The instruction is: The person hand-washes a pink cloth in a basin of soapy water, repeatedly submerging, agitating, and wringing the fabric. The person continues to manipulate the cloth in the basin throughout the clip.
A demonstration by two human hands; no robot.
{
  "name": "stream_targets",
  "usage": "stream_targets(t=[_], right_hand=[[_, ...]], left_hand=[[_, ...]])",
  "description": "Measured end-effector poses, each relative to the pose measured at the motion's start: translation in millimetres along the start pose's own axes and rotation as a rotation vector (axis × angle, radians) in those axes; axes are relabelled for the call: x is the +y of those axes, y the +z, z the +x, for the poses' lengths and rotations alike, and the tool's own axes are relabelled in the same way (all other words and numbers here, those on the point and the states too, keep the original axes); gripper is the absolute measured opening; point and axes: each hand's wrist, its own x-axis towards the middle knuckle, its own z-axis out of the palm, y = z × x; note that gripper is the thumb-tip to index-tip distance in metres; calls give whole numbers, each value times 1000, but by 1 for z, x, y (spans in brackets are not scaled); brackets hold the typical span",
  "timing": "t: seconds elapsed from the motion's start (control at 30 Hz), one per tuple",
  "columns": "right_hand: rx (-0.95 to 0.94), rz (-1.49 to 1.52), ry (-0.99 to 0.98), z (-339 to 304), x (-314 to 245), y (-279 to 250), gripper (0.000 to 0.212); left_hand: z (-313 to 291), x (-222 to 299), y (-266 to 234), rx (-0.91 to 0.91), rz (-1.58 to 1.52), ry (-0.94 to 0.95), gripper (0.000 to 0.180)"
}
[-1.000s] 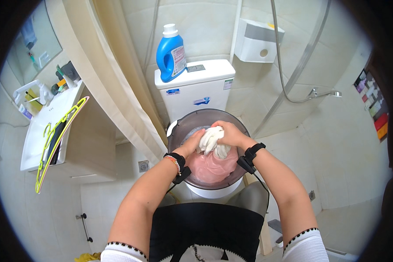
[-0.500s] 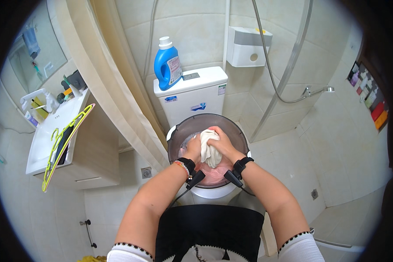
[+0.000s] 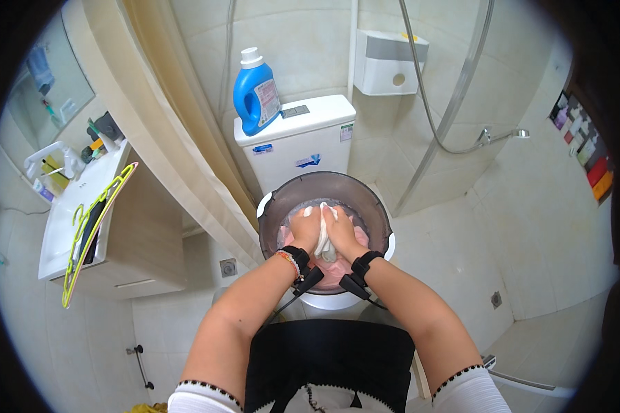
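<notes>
A dark translucent basin [image 3: 365, 196] rests on the toilet and holds water and pink cloth [image 3: 333, 275]. Inside it, my left hand [image 3: 304, 227] and my right hand [image 3: 341, 230] sit side by side, both closed on a bunched white cloth [image 3: 324, 246]. The white fabric is squeezed between the two hands and hangs down toward the pink cloth. Part of it is hidden by my fingers. Each wrist wears a black band with a small black device.
On the toilet tank [image 3: 296, 141] stands a blue detergent bottle [image 3: 256, 96]. A beige curtain [image 3: 165, 117] hangs to the left, beside a washbasin cabinet [image 3: 145, 234] with yellow-green hangers [image 3: 83, 234]. A shower hose [image 3: 427, 113] and glass panel edge [image 3: 442, 117] are at the right.
Both hands have moved lower into the basin with the white cloth, which is now more tightly gathered between them. The view has shifted slightly.
</notes>
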Motion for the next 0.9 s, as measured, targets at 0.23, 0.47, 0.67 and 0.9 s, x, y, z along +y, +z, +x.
stream_targets(t=[0.23, 0.47, 0.67, 0.9], right_hand=[[-87, -68, 57, 18, 24, -2, 44], [-400, 357, 85, 30, 24, -23, 38], [-662, 233, 176, 34, 2, -69, 58], [-628, 106, 170, 48, 25, -88, 50]], left_hand=[[4, 15, -10, -54, 107, 2, 25], [24, -8, -27, -115, 0, -94, 37], [49, -14, -55, -44, 414, -64, 49], [46, -10, -68, -31, 674, 8, 56]])
